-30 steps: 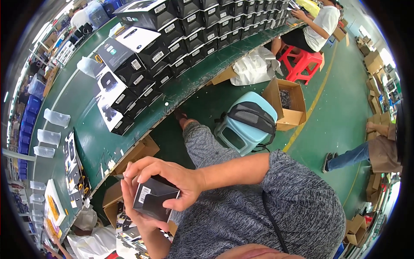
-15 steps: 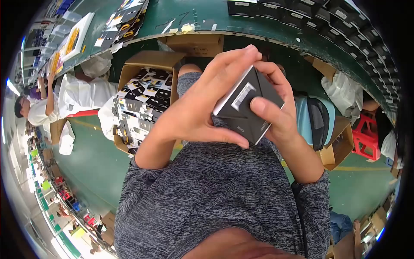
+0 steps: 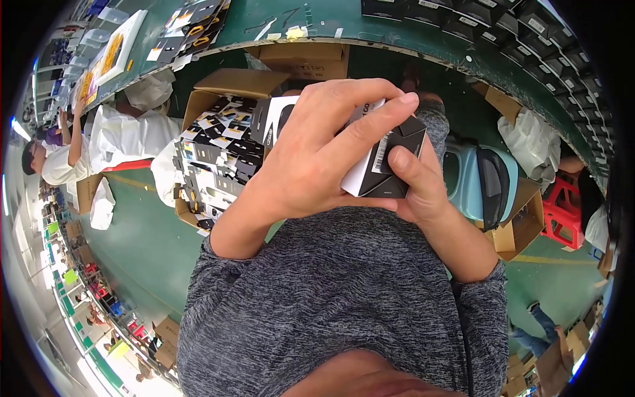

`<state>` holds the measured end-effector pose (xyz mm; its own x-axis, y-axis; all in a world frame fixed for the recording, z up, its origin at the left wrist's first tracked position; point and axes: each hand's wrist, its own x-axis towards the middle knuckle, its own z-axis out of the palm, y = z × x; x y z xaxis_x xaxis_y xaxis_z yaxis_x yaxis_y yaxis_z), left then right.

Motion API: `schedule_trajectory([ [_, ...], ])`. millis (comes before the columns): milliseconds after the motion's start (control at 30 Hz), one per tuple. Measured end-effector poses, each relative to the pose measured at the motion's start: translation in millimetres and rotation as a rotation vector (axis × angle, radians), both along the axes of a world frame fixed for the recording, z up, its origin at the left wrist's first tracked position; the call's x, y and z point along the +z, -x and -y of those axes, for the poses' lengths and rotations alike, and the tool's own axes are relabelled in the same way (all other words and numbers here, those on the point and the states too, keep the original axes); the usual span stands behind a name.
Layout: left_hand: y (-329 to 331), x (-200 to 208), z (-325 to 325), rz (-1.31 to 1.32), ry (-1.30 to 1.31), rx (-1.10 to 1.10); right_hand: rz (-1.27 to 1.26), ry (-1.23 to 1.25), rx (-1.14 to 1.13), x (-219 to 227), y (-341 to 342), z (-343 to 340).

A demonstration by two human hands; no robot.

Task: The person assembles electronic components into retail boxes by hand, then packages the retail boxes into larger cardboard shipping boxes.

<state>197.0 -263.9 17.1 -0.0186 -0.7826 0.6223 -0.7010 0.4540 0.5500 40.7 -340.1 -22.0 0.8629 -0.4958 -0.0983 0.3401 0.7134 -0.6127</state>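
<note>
A small black-and-white carton box (image 3: 377, 173) with a barcode label on its black end is between my two hands, in front of my chest. My left hand (image 3: 311, 152) lies over its white side, fingers reaching across the top and thumb beneath. On the black end presses the thumb of my right hand (image 3: 423, 182), whose other fingers are mostly hidden behind the box. Past the left hand's knuckles shows a white printed panel (image 3: 272, 119) with a black edge; the hand hides whether it belongs to the same box.
An open cardboard box (image 3: 238, 83) full of flat printed cartons stands at my left. Ahead runs a green workbench (image 3: 331, 26), with rows of black boxes (image 3: 456, 26) at right and printed sheets (image 3: 192, 33) at left. A light-blue case (image 3: 466, 182) and red stool (image 3: 562, 212) are at right.
The box has turned in my hands, so its black end now faces more to the right. My left hand has shifted over it, and a white printed panel has come into sight.
</note>
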Motion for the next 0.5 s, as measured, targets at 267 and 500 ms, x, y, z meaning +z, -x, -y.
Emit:
schedule_trajectory([
  [267,-0.5,0.9,0.7,0.098,0.015,-0.001,-0.029,0.128,-0.017,-4.1,-0.9,6.1],
  [500,-0.4,0.2,-1.1,0.111,-0.004,0.007,-0.083,0.182,-0.045,-6.2,-2.4,8.3],
])
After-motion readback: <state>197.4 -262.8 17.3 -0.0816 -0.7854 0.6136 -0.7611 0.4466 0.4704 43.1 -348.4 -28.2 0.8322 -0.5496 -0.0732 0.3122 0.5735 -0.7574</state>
